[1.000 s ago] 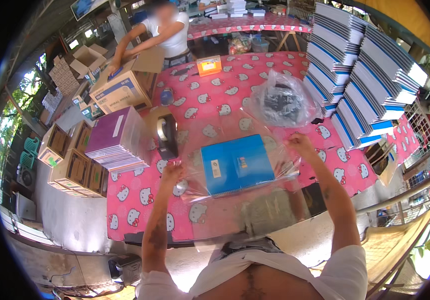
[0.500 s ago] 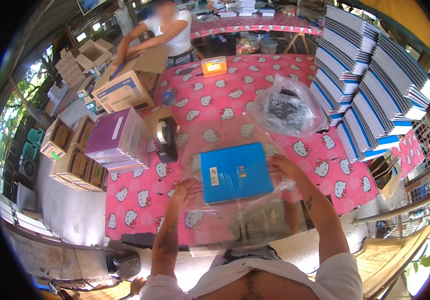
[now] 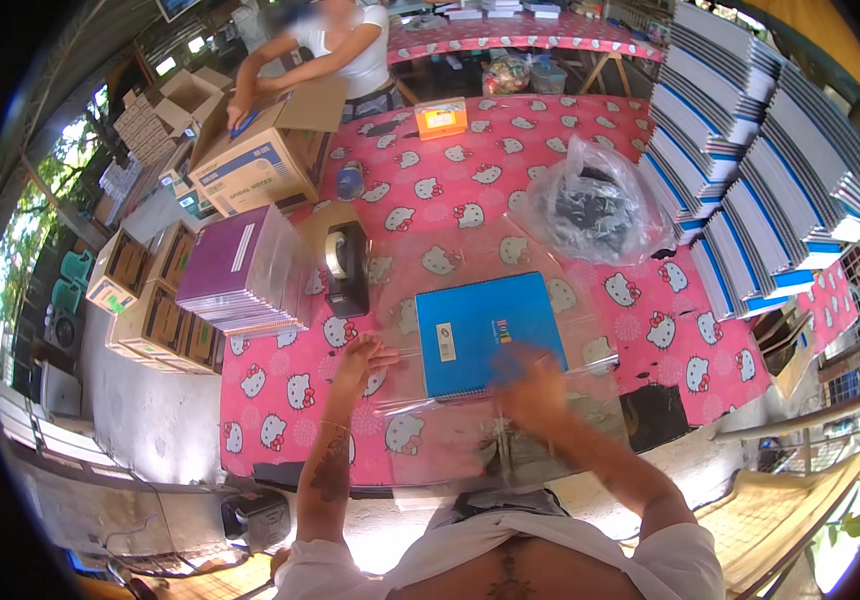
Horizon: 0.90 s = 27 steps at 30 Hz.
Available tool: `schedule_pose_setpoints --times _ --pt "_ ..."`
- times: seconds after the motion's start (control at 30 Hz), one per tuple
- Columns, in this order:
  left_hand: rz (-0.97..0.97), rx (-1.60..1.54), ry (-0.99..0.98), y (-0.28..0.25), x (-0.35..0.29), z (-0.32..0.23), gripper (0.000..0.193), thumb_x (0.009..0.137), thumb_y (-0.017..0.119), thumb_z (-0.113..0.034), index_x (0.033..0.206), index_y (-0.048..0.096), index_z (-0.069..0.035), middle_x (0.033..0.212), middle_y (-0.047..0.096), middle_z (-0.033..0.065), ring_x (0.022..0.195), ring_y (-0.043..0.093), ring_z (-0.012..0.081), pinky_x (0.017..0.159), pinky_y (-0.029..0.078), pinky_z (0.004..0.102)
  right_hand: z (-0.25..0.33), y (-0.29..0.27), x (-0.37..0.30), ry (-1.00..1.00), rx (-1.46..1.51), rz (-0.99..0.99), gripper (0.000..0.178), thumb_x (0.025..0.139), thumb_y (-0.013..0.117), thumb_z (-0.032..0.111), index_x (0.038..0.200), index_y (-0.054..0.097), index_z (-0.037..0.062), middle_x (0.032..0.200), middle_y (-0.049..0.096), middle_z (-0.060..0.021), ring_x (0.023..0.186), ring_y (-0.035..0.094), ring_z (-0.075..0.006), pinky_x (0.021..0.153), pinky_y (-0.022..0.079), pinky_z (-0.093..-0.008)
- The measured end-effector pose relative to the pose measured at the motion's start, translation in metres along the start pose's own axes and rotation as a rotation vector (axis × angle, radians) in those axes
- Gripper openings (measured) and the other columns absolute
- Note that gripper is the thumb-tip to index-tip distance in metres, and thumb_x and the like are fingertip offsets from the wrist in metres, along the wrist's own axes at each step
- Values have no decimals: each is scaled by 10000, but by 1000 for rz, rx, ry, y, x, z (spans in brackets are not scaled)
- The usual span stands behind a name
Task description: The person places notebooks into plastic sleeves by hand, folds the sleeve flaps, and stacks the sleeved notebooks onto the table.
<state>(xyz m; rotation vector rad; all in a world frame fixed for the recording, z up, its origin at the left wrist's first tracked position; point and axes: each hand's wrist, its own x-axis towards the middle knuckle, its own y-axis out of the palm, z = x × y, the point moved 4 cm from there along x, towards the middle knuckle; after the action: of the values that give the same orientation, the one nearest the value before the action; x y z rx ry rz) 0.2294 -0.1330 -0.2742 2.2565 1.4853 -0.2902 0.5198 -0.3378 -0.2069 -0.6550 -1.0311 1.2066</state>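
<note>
On tbl (image 3: 640,332), 1 blue ntbk (image 3: 480,315) under R hand (image 3: 532,388).

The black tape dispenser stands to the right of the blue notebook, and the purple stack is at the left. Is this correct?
Not quite: the head view shows the black tape dispenser to the left of the blue notebook.

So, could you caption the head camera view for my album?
Left hand near clear plastic, right hand blurred over a blue notebook, at a pink patterned table.
</note>
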Motion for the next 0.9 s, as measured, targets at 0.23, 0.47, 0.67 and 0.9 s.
schedule_pose_setpoints --times 0.23,0.47,0.67,0.9 --pt "-77 627 413 61 74 -73 181 918 597 -223 962 634 -51 974 709 176 919 699 337 819 534 415 20 39 0 26 -173 9 703 857 604 556 1456 440 227 1548 310 -140 1428 257 -388 1058 206 -731" --pt "-62 1487 1047 141 226 -59 220 868 600 -156 1003 671 3 1010 656 191 949 634 385 835 508 459 39 42 8 -33 -212 110 791 809 642 575 1495 372 288 1577 258 -119 1449 228 -382 1069 185 -743" --pt "66 1626 1064 202 234 -60 211 811 640 -138 966 666 3 1132 625 182 1082 574 389 882 469 500 18 43 -2 61 -239 126 824 787 667 568 1502 359 298 1586 250 -95 1452 242 -363 1073 201 -734" --pt "35 1687 1009 178 228 -69 239 807 649 -170 997 658 -25 1084 636 153 1048 583 338 930 430 474 29 42 5 42 -187 95 801 800 662 572 1495 370 303 1580 268 -92 1450 252 -362 1072 203 -735"
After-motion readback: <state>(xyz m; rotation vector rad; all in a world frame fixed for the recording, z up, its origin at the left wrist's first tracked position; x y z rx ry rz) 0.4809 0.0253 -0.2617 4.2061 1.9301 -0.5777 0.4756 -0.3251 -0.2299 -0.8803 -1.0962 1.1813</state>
